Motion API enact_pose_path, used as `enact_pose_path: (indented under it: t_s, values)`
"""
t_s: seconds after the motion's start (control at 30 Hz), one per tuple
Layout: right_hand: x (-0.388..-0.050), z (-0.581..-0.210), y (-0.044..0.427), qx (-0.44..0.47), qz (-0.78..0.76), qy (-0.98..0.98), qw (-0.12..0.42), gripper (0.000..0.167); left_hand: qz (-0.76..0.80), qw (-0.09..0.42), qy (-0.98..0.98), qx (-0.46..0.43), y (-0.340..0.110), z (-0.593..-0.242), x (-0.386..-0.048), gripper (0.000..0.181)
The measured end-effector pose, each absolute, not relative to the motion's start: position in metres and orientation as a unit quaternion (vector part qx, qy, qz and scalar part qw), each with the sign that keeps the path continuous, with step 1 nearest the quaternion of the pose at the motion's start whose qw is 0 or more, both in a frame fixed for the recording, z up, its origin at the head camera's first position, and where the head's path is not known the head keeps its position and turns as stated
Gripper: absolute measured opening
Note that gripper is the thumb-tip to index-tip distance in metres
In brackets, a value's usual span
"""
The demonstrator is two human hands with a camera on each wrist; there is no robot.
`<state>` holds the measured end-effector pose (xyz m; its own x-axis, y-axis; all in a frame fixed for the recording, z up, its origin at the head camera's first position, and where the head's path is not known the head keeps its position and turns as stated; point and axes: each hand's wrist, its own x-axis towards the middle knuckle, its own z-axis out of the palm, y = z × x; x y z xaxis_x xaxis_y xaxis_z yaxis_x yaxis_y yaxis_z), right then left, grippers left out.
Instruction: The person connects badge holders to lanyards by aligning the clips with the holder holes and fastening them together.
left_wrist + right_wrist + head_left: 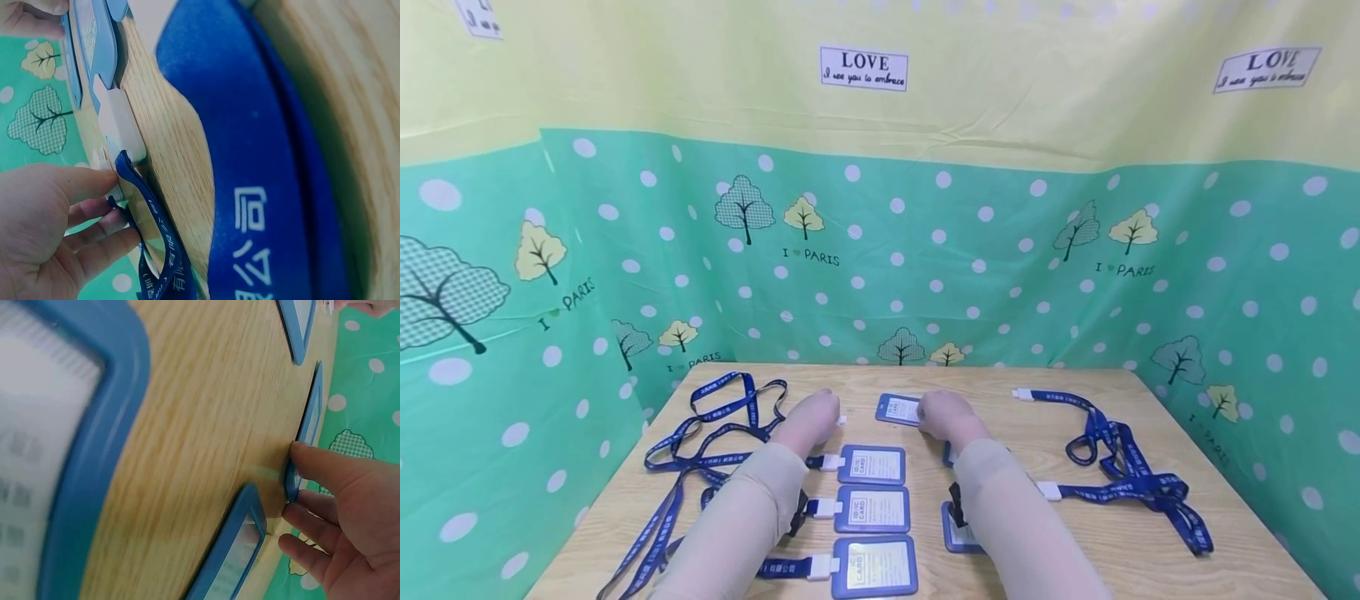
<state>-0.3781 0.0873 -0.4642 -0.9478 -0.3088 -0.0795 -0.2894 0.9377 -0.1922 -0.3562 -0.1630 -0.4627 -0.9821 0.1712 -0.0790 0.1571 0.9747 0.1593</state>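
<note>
At the table's far side my left hand (815, 414) pinches a blue lanyard (129, 219) close to its white clip (842, 420). In the left wrist view the thumb and fingers close on that strap. To its right, my right hand (946, 414) grips the right end of a blue-framed ID card holder (897, 408), thumb on top and fingers at the edge, as the right wrist view shows. A small gap separates this holder from the clip. Nearer me lie several card holders (871, 464) joined to lanyards by white clips (832, 462).
Loose blue lanyard straps (730, 429) tangle over the left of the wooden table (1000, 379). More lanyards (1120, 450) lie on the right. Two card holders (958, 533) are partly hidden under my right arm. A green and yellow curtain (880, 217) surrounds the table.
</note>
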Motion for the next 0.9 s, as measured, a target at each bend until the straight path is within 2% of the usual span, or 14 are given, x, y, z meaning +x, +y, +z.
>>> enact_pose_path:
  t_s: [0.2, 0.4, 0.9]
  values:
    - [-0.374, -0.46, 0.083, -0.178, -0.097, 0.978, 0.051, 0.011, 0.072, 0.042, 0.992, 0.09, -0.164, -0.464, -0.359, 0.005]
    - [-0.372, -0.46, 0.078, -0.186, -0.112, 0.975, 0.052, 0.023, 0.071, 0.047, 0.993, 0.086, -0.163, -0.465, -0.36, 0.01]
    - [-0.368, -0.458, 0.068, -0.186, -0.147, 0.969, 0.075, 0.03, 0.074, 0.047, 0.993, 0.082, -0.161, -0.457, -0.352, 0.013]
